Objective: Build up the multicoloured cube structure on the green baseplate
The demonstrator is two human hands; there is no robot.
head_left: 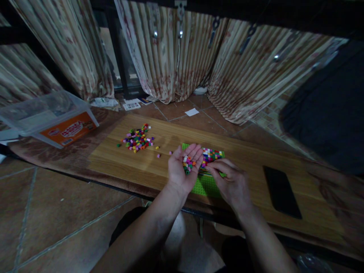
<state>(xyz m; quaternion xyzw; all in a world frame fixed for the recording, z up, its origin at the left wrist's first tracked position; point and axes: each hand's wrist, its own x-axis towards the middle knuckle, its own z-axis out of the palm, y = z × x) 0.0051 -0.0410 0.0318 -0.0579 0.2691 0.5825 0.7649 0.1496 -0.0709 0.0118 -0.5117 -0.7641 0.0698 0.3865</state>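
Palm up and cupped, my left hand (pixel 178 173) holds several small coloured bricks (pixel 189 163) above the left part of a green studded baseplate (pixel 206 185). Rows of multicoloured bricks (pixel 214 153) cover the far part of that plate, while its near part shows bare green studs. My right hand (pixel 232 181) is over the plate's right side, thumb and index finger pinched together at the near edge of the rows. Whatever is between those fingertips is too small and hidden to make out. Both hands partly cover the plate.
A loose pile of coloured bricks (pixel 138 138) lies on the left of the wooden board (pixel 113 161), with a few strays towards my left hand. A black phone-like slab (pixel 281 191) lies on the right. Beyond the board's left end stands a clear plastic box (pixel 78 104) with an orange label.
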